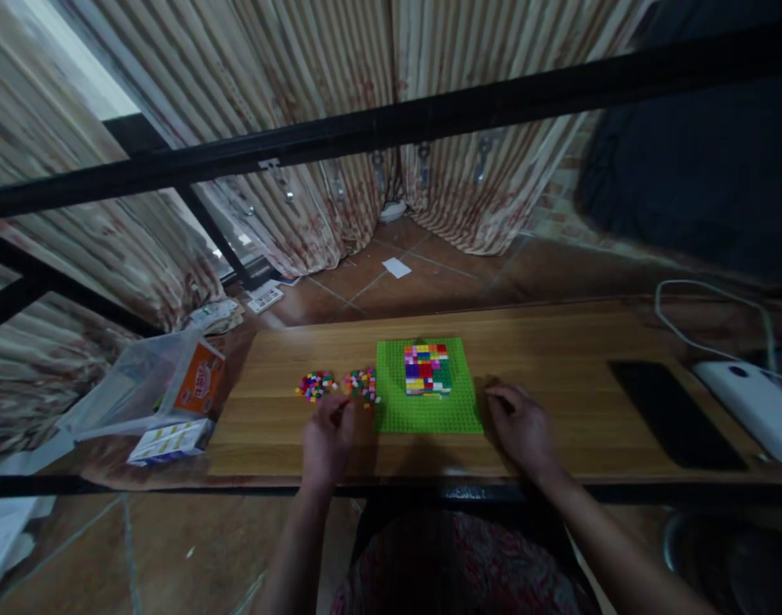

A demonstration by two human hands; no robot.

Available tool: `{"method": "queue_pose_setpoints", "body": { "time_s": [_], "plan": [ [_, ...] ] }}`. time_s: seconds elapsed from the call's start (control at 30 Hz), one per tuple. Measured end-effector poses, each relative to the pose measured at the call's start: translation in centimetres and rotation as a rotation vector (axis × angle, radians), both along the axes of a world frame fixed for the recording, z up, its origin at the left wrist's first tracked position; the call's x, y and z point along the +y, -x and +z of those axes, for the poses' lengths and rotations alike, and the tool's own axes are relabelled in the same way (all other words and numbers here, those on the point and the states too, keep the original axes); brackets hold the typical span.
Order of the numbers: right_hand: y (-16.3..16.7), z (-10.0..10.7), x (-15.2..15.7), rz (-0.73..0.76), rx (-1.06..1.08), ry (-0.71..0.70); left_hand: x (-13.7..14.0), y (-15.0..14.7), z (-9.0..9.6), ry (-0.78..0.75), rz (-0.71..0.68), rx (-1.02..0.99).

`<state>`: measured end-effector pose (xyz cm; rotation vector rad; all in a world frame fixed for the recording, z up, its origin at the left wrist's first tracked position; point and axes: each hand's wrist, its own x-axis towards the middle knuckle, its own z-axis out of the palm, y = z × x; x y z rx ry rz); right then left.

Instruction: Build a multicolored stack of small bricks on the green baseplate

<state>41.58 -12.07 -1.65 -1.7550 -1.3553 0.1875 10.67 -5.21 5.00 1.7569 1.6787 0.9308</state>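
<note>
Two hands are nearest: the left hand [327, 434] is curled, fingertips drawn together, but whether they pinch a brick I cannot tell; the right hand [517, 423], also curled, is just right of the single green plate [429, 418], its grip likewise unclear. A careless leftward sweep of the left hand could scatter the two piles, left pile [315, 386] and right pile [361, 384], their bricks too small to count. One stack [428, 371] stands on the plate, toward its far edge.
</note>
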Motion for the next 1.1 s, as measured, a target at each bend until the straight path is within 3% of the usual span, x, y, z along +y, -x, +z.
{"method": "queue_pose_setpoints", "body": {
  "time_s": [0.2, 0.5, 0.9, 1.1],
  "plan": [
    [0.1, 0.2, 0.1, 0.012, 0.036, -0.017, 0.1, -6.7, 1.1, 0.046, -0.206, -0.277],
    [0.2, 0.4, 0.1, 0.011, 0.029, -0.007, 2.1, -11.2, 1.6, -0.083, -0.371, -0.125],
    [0.2, 0.4, 0.1, 0.015, 0.038, 0.000, 2.4, -12.2, 1.8, -0.252, -0.394, 0.140],
    [0.0, 0.3, -0.1, 0.018, 0.028, 0.009, 1.2, -9.0, 1.3, -0.272, -0.275, 0.130]
  ]
}}
